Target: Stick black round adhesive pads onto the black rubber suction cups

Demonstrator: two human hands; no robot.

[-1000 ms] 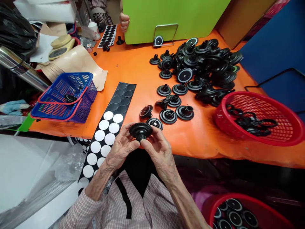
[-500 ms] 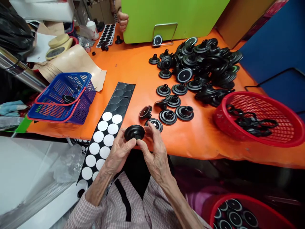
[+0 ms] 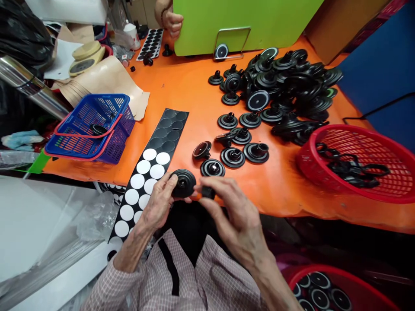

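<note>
Clamping its grip on a black rubber suction cup (image 3: 182, 183), the left hand (image 3: 158, 201) sits just beside the right hand (image 3: 235, 214), its grip clamped on a small black knob (image 3: 208, 192).

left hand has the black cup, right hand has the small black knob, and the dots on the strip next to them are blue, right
Not quite: the dots on the strip nearest the hands are white, not blue, as the head view shows. The left hand does have the black cup, and the right hand has the small black knob.
</note>
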